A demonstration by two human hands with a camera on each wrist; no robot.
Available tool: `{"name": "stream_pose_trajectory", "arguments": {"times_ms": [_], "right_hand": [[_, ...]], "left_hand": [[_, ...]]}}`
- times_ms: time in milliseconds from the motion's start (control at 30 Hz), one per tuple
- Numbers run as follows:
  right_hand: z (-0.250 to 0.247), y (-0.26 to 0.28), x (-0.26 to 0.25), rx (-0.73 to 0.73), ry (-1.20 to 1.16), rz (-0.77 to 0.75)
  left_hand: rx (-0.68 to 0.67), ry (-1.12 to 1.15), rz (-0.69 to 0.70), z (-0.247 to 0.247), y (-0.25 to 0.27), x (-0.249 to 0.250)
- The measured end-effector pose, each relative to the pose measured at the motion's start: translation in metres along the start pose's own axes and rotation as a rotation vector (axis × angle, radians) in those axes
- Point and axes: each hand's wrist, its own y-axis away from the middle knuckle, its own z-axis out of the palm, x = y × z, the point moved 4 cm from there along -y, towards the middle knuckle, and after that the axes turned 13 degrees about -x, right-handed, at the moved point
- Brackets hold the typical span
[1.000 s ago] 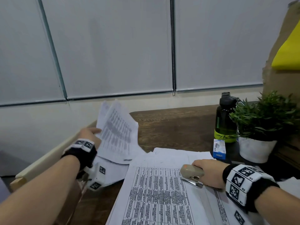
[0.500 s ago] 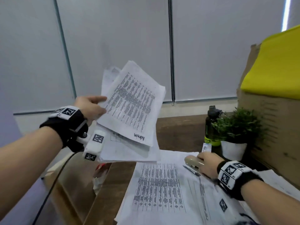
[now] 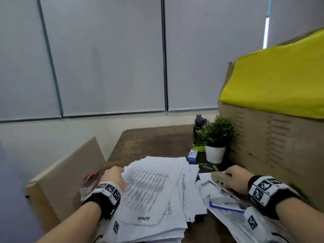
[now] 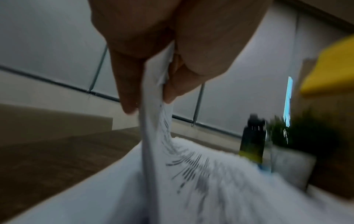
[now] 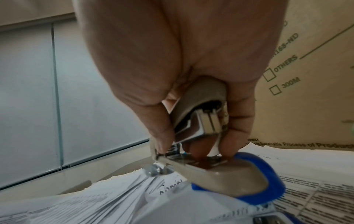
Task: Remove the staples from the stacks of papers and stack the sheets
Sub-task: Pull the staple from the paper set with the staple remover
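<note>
Cardboard panel [image 3: 66, 174] leans at the table's left edge. Left hand [image 3: 112, 176] pinches the left edge of a white printed sheet [image 3: 149, 190] between thumb and fingers [image 4: 126, 84]; the sheet, bearing dense text lines and a handwritten word, lies on top of a loose, uneven stack of papers [image 3: 184, 186] on the wooden table [image 3: 152, 141]. Sheet edges are fanned and misaligned. Right of the stack, more printed papers [image 3: 233, 220] lie under the right hand [image 3: 235, 179], whose fingers curl around a beige stapler [image 5: 201, 115]. A blue-trimmed stapler [image 5: 249, 180] rests on those papers. Behind stand a dark bottle [image 3: 198, 132], a potted plant [image 3: 217, 137] and a cardboard box [image 3: 273, 146].
</note>
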Motion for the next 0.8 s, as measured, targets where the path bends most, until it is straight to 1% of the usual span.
{"name": "stream_pose_trajectory", "arguments": {"times_ms": [33,67,167,200,233,300,367,400,500,600,667,733,800], "right_hand": [[-0.001,0.004,-0.002,-0.002,0.015,-0.010],[-0.002,0.010,-0.005,-0.001,0.017,-0.019],[-0.003,0.024,-0.013,0.030,0.000,-0.059],[-0.002,0.030,-0.015,0.032,-0.014,-0.072],[0.000,0.036,-0.016,0.027,-0.011,-0.089],[0.008,0.047,-0.017,-0.009,0.016,-0.116],[0.020,0.056,-0.018,-0.058,0.054,-0.134],[0.028,0.060,-0.019,-0.085,0.077,-0.133],[0.048,0.074,-0.025,-0.140,0.141,-0.100],[0.059,0.080,-0.027,-0.118,0.091,-0.100],[0.061,0.085,-0.027,-0.113,0.045,-0.095],[0.059,0.089,-0.027,-0.103,0.007,-0.103],[0.060,0.096,-0.026,-0.075,-0.045,-0.112]], "left_hand": [[0.019,0.023,-0.002,-0.006,0.003,0.004],[0.045,0.099,-0.011,-0.012,0.006,0.006],[0.101,0.407,0.005,-0.030,0.020,0.003],[0.072,0.467,0.019,-0.032,0.027,0.001],[0.016,0.493,0.035,-0.033,0.034,-0.001],[-0.153,0.467,0.071,-0.029,0.050,-0.008],[-0.323,0.369,0.115,-0.023,0.073,-0.012],[-0.383,0.255,0.144,-0.019,0.085,-0.015],[-0.519,-0.211,0.240,0.005,0.118,-0.021],[-0.655,-0.514,0.322,0.037,0.140,-0.018],[-0.736,-0.636,0.337,0.051,0.146,-0.012],[-0.808,-0.708,0.333,0.057,0.147,-0.004],[-0.818,-0.769,0.309,0.058,0.142,0.003]]}}
